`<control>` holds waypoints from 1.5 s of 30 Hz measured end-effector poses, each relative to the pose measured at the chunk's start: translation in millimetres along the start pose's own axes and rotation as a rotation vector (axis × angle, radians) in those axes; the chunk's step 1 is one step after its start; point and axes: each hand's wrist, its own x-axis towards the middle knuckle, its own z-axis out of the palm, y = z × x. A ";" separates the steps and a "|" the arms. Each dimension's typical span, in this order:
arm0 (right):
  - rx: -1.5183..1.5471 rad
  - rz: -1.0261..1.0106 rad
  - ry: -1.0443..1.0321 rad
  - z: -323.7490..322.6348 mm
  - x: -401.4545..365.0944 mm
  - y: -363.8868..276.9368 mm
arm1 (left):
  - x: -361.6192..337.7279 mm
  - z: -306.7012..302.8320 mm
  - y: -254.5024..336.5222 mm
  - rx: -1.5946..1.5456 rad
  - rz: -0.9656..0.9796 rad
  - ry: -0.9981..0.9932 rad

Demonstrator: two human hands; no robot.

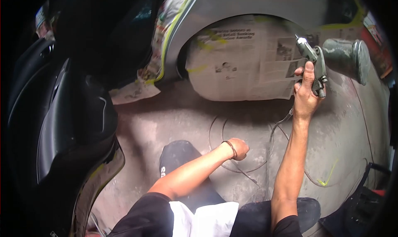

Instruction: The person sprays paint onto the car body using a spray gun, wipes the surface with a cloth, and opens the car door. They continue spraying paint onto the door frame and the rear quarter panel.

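My left hand (240,149) curled shut, contents hidden; newspaper (242,67) far-centre; my right hand (305,100) grips the spray gun (318,67) at far right, beside the paper; gun judged rigid, front-heavy from its cup (340,54), steadiest held by the handle.

On the newspaper (248,79) to the left of the right hand (306,98), and beyond the left hand (240,149), a bold three-line headline is printed. "honors at" is read in the first line, "Retail Banking" in the second, "Awards" at the end of the third; the line beginnings are not clearly resolved. The finer newsprint is too small to be read. On the dark trouser leg (182,154), left of the left hand, "US" is seen in white, turned sideways.
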 end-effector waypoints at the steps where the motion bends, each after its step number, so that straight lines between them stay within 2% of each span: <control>1: -0.001 0.055 -0.053 5.7 -5.4 -6.6 | 0.1 4.3 4.2 0.010 -0.004 0.022; 5: -0.075 -0.054 -0.287 27.0 -21.6 1.9 | 3.3 11.8 16.0 0.056 0.053 -0.125; 6: -0.126 -0.117 -0.338 32.5 -26.1 5.8 | 3.3 12.9 16.8 0.057 0.055 -0.123; 11: -0.026 -0.172 -0.610 60.3 -60.4 9.4 | -7.3 8.0 19.2 0.057 0.041 -0.112; 14: -0.076 -0.266 -0.669 74.7 -70.2 13.6 | -12.5 3.9 21.2 0.061 0.034 -0.171; 18: -0.150 -0.083 -0.759 84.8 -80.9 7.6 | -16.5 8.6 32.4 0.113 0.110 -0.240; 20: -0.170 -0.130 -0.779 95.2 -88.0 12.9 | -20.6 11.4 40.3 0.133 0.151 -0.243; 24: -0.191 -0.010 -0.849 116.6 -107.6 18.0 | -25.1 13.5 47.8 0.174 0.223 -0.307; 25: -0.163 -0.120 -0.826 125.1 -111.4 22.3 | -25.2 14.4 48.3 0.166 0.213 -0.304; 28: -0.226 -0.086 -0.881 138.2 -115.3 25.1 | -26.6 18.1 48.6 0.140 0.195 -0.287; 33: -0.193 0.045 -0.741 144.9 -115.2 22.2 | -29.9 15.2 44.5 0.134 0.173 -0.279; 35: -0.190 0.008 -0.669 140.2 -117.2 18.2 | -32.2 11.9 42.7 0.132 0.169 -0.272; 38: -0.268 0.020 -0.744 131.0 -117.5 1.2 | -33.6 12.4 38.7 0.130 0.200 -0.242; 42: -0.295 -0.065 -0.807 141.4 -111.2 -8.7 | -25.2 18.9 33.2 0.154 0.232 -0.218; 45: -0.238 -0.003 -0.704 140.8 -103.6 -24.4 | -17.2 26.8 29.3 0.162 0.212 -0.230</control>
